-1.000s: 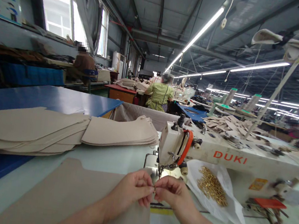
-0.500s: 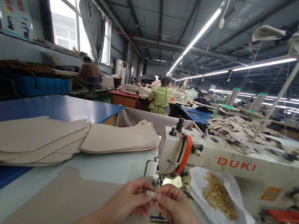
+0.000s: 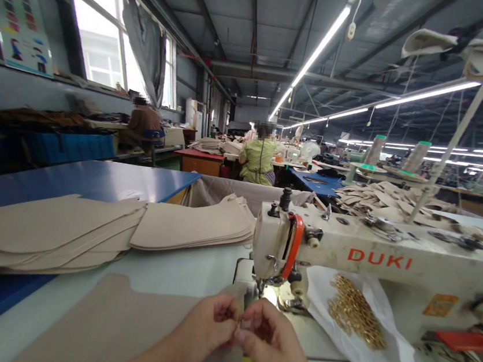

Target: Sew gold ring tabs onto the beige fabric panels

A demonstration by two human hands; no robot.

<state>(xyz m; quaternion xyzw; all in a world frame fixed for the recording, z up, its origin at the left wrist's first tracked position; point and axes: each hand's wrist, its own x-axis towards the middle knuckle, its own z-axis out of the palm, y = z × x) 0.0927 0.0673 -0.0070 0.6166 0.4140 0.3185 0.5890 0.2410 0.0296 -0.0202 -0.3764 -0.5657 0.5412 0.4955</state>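
Note:
My left hand (image 3: 214,323) is closed at the right edge of a beige panel (image 3: 138,323), whose corner shows raised just beyond the fingers. My right hand (image 3: 271,338) meets it fingertip to fingertip, thumb and forefinger pinched on a small pale strip (image 3: 240,322) that the fingers mostly hide. The gold ring seen on this strip earlier cannot be made out clearly. Both hands are just in front of the needle area of a white sewing machine (image 3: 323,231). Right of them, a heap of gold metal rings or buckles (image 3: 357,311) lies on a white sheet (image 3: 396,352).
Two stacks of beige panels, a left stack (image 3: 44,225) and a nearer-to-machine stack (image 3: 193,225), lie behind the loose panel. A blue table (image 3: 106,180) stands beyond. A thread stand pole (image 3: 451,141) rises behind the machine. Co-workers sit farther off, one in green (image 3: 259,157).
Both hands have come slightly nearer and turned inward. The pale strip between them, plainly visible before, is now mostly covered. A raised beige corner now shows behind my left fingers.

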